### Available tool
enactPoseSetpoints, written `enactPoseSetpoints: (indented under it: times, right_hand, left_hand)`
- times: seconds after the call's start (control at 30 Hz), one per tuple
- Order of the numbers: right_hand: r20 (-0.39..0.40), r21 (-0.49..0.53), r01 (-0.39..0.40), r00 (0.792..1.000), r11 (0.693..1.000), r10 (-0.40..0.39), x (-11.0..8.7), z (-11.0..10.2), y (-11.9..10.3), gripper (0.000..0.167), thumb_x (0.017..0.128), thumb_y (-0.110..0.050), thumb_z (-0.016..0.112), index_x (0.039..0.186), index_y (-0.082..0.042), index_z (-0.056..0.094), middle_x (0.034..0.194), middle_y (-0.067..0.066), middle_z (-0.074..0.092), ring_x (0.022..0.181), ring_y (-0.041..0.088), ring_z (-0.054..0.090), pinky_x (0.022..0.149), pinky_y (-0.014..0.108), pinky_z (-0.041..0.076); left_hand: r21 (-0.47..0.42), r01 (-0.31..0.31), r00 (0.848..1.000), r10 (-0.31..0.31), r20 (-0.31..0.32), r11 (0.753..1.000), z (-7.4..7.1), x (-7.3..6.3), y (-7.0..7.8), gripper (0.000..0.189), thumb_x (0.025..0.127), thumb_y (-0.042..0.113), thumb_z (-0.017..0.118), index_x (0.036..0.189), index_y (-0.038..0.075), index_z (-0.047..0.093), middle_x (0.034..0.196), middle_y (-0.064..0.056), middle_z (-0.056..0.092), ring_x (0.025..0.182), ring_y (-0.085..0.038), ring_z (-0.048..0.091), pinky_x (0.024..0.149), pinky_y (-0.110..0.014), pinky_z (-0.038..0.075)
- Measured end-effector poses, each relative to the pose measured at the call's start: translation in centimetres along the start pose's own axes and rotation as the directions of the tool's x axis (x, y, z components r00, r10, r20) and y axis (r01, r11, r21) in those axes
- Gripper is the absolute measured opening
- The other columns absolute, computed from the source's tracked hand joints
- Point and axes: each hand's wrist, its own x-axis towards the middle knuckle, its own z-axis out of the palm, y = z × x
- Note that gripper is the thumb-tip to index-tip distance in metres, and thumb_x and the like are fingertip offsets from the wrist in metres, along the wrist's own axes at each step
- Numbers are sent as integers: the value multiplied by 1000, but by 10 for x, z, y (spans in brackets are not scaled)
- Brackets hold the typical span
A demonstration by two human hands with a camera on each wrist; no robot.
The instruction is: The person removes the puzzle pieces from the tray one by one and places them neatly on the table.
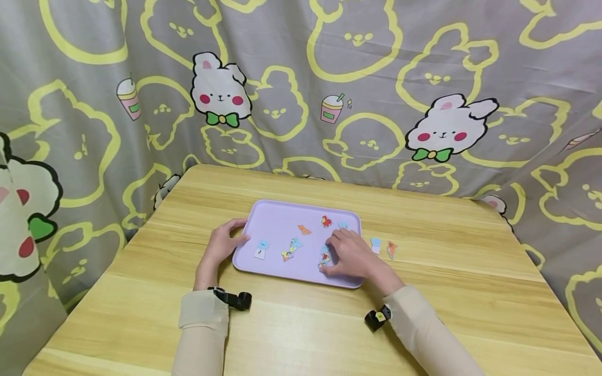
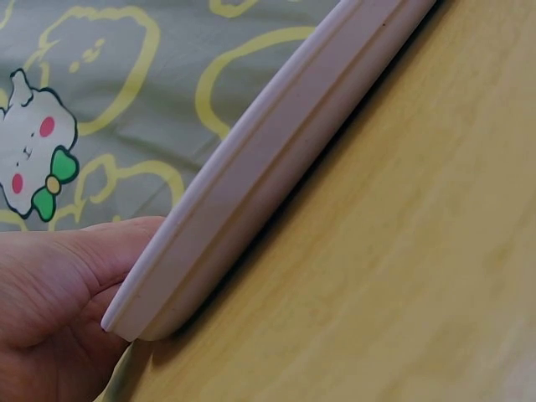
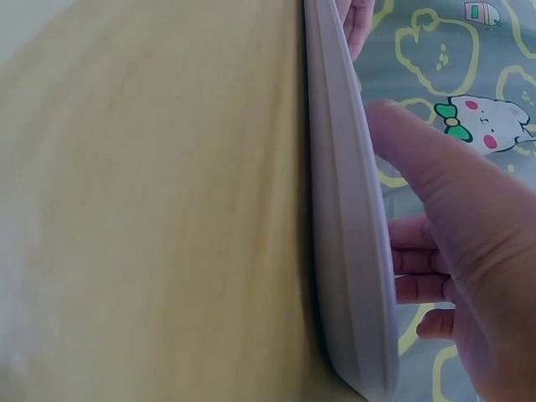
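Observation:
A lilac tray [image 1: 277, 274] lies on the table with small picture puzzle pieces spread over it. At its left end, my left hand [image 1: 224, 244] grips the rim, thumb over the edge and fingers outside. My right hand [image 1: 350, 254] is over the tray's right part, its thumb and index finger bent about a colourful pair of puzzle pieces [image 1: 324, 255], partly hidden by the hand. In the right wrist view the tray's side wall [image 3: 347, 209] hides what the fingertips touch. Just beyond the right hand lies a light blue piece [image 1: 343, 225].
On the tray lie a red piece [image 1: 326, 221], an orange piece [image 1: 304, 230], a joined colourful cluster [image 1: 293, 249] and a blue-and-white pair [image 1: 262, 249]. Right of the tray, a blue-and-white piece [image 1: 375, 245] and an orange piece [image 1: 392, 249] rest on the wooden table [image 1: 470, 292]. A patterned curtain [image 1: 291, 104] hangs behind.

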Motion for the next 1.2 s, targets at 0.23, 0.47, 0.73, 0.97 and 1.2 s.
enactPoseSetpoints:
  times: [0.23,0.47,0.73,0.97,1.2]
  right_hand:
    - [-24,31,-3,1000,1000,3,0,3,-2,65,73,-58,72,112,-7,65,114,10,65,108,26,58,105,44,47]
    - [-55,155,-32,998,987,41,0,8,-5,67,73,-58,73,118,-8,63,115,7,63,112,26,57,116,47,38]
    - [-186,289,0,981,957,56,1,12,-7,63,71,-45,80,120,-9,62,104,2,61,105,22,57,110,49,42]
    - [-200,326,-6,977,945,75,-2,11,-7,61,71,-42,80,120,-10,62,102,3,60,104,22,56,109,50,42]
    - [-216,362,17,974,932,66,-7,9,-2,61,72,-37,80,122,-9,61,104,5,61,104,23,57,116,55,35]
  left_hand:
    - [-3,2,1000,-2,-1,1000,1,0,1,50,95,15,64,142,8,50,148,-15,50,145,-35,34,123,-51,24]
    - [2,8,1000,-8,0,1000,1,0,2,50,95,15,64,142,8,49,148,-15,49,146,-35,33,123,-51,23]
    - [-8,19,1000,-19,-4,1000,1,-1,2,50,95,15,64,142,9,50,149,-14,50,146,-34,33,124,-51,23]
    - [2,8,1000,-8,-3,1000,2,0,4,49,95,15,64,142,9,50,148,-15,50,146,-35,34,123,-51,24]
    - [3,6,1000,-6,3,1000,1,-2,4,49,95,15,64,141,8,50,148,-15,50,144,-35,36,122,-50,27]
